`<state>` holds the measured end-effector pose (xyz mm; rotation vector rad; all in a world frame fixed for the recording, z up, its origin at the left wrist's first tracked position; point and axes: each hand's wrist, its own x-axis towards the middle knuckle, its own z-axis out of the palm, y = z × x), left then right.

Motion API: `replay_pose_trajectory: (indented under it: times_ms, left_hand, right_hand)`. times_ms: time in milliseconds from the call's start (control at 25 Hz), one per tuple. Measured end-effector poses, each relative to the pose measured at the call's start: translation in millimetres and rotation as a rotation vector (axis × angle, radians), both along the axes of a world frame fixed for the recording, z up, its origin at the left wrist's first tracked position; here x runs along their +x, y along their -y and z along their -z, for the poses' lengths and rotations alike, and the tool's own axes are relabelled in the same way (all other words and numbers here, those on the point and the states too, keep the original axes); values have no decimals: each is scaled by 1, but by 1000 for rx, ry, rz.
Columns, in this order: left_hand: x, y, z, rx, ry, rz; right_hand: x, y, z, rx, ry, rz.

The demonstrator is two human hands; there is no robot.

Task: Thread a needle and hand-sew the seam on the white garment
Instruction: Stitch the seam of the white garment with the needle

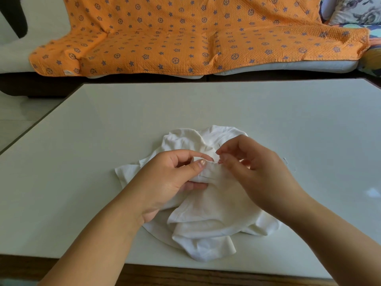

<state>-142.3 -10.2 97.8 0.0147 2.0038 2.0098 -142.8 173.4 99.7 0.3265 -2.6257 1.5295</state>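
Pinching a fold of the white garment on the tabletop, the left hand steadies the seam; the right hand nips the needle. Stitching looks underway, unfinished.

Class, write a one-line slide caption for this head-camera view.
Left hand pinches crumpled white cotton garment on pale table; right hand holds thin needle.

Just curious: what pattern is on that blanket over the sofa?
The blanket is orange with small purple stars and wheel-like circles, seen in the head view.

A home living room — sofa under an orange throw, low table.
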Motion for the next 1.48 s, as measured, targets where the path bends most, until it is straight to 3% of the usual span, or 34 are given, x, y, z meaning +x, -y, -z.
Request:
replay_pose_trajectory:
  times_ms: [360, 1480]
  left_hand:
    - [0, 3, -2, 6, -45, -110]
    - [3, 0, -5, 9, -5, -52]
  right_hand:
    - [5, -1, -3, 75, 67, -110]
    - [6, 5, 0, -114, 172, -124]
